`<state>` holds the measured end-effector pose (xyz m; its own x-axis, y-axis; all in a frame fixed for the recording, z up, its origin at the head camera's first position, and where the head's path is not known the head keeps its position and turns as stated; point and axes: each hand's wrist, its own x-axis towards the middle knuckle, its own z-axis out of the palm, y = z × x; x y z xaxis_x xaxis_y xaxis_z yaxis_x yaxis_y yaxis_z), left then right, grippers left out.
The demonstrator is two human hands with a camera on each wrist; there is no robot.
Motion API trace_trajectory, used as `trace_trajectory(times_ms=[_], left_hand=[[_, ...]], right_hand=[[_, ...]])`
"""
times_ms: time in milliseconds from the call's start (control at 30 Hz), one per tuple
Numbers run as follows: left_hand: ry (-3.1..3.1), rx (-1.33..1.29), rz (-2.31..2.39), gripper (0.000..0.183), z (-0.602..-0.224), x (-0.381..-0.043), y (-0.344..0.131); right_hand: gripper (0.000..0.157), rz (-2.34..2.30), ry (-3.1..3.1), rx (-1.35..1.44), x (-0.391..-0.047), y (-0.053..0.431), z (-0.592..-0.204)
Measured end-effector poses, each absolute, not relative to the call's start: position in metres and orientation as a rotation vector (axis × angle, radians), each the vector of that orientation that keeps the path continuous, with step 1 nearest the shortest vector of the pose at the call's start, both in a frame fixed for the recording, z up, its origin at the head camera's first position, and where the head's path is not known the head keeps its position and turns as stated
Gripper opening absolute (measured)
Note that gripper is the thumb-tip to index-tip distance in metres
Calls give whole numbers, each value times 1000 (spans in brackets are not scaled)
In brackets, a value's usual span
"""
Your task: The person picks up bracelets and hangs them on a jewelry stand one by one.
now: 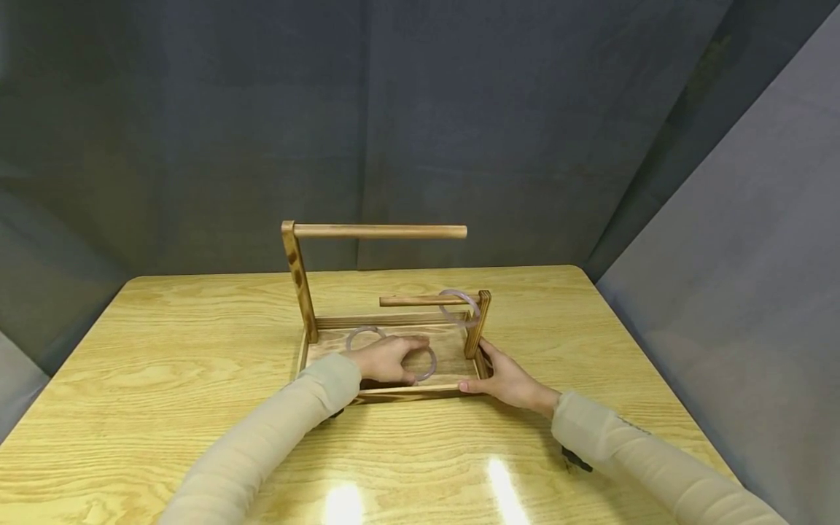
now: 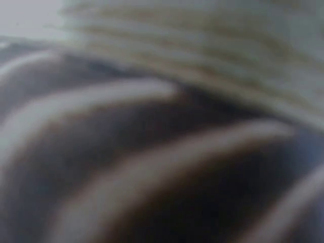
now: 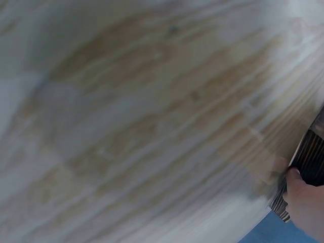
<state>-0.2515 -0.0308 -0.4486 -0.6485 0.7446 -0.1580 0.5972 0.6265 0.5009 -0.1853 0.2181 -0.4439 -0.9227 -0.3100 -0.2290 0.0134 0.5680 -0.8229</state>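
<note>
On the table stands a wooden tray stand (image 1: 394, 394) with a tall post and bar at left and a shorter post and bar at right. In the head view my left hand (image 1: 389, 359) is over the tray, its thumb and fingertips at opposite edges of a pale lilac bangle (image 1: 432, 362); whether they pinch it I cannot tell. Another bangle (image 1: 357, 334) lies behind that hand, partly hidden. A third bangle (image 1: 474, 305) hangs on the lower bar (image 1: 420, 300). My right hand (image 1: 512, 380) grips the tray's front right corner, thumb on the front rim.
The upper bar (image 1: 380, 231) juts rightward from the tall post (image 1: 300, 284), above and behind the left hand. Light wood table (image 1: 164, 364) surrounds the stand. Dark grey cloth (image 1: 420, 131) hangs behind. The left wrist view is a close blur of striped surfaces.
</note>
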Motion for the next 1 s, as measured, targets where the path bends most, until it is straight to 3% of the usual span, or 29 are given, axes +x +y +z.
trace_trajectory(times_ms=[1000], left_hand=[[2633, 1083, 766, 72, -431, -245, -40]], right_hand=[[104, -1295, 2449, -252, -187, 218, -446]])
